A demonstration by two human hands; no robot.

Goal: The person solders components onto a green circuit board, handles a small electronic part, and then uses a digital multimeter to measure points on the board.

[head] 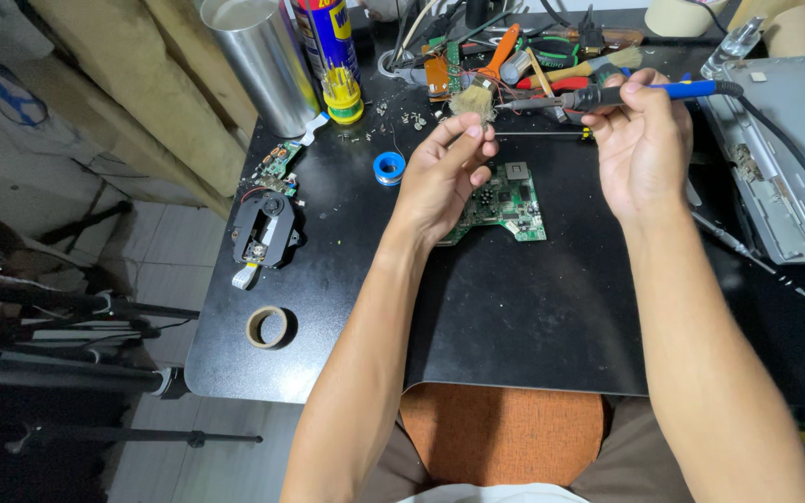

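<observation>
The black tabletop [514, 317] carries a green circuit board [505, 200] with a square chip, lying flat between the wrists. Above it the right hand [640, 149] has its fingers clamped on a blue-handled soldering iron [645, 91] — tip pointing left. The left hand [444, 168] pinches something too small to tell, fingertips together.

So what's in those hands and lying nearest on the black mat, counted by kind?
Blue-handled soldering irons: 1, in the right hand
Green circuit boards: 1
Blue solder spools: 1
Tan tape rolls: 1
Black disc-drive mechanisms: 1
Total: 5
</observation>
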